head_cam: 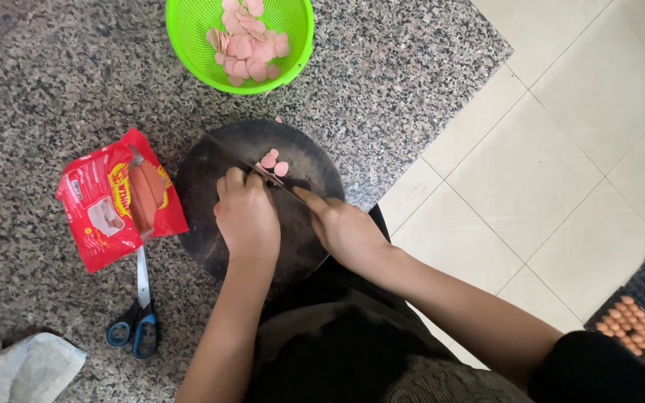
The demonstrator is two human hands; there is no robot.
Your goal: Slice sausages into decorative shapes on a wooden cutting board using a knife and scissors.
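On a round dark cutting board set on the speckled granite counter: left hand pressed down with fingers curled, probably over a sausage hidden beneath. Right hand clamped on a knife, blade angled across the board beside the left fingers. Pink sausage slices just past the blade. Above, green colander holding more slices. Left, red sausage packet, blue-handled scissors below it.

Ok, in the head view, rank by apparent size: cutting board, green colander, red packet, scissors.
1. Cutting board
2. Green colander, partly cut off by the frame's top edge
3. Red packet, close to the colander, so that order is unsure
4. Scissors
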